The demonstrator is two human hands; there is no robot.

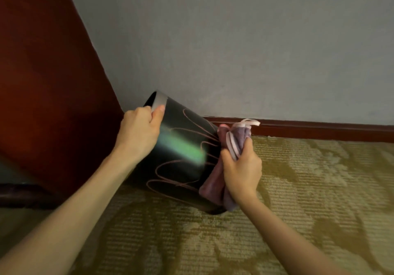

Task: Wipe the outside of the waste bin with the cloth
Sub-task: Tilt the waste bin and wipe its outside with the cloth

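glossy black round waste bin with pink swirl lines [181, 153]: tilted on patterned olive carpet [309, 200] by the wall. my left hand [139, 133] grips its rim; my right hand [242, 172], fingers curled, clutches a bunched mauve cloth [213, 185] against its base.

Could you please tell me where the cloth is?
In the head view the cloth sits right of centre, bunched in the right hand against the bottom end of the tilted waste bin.
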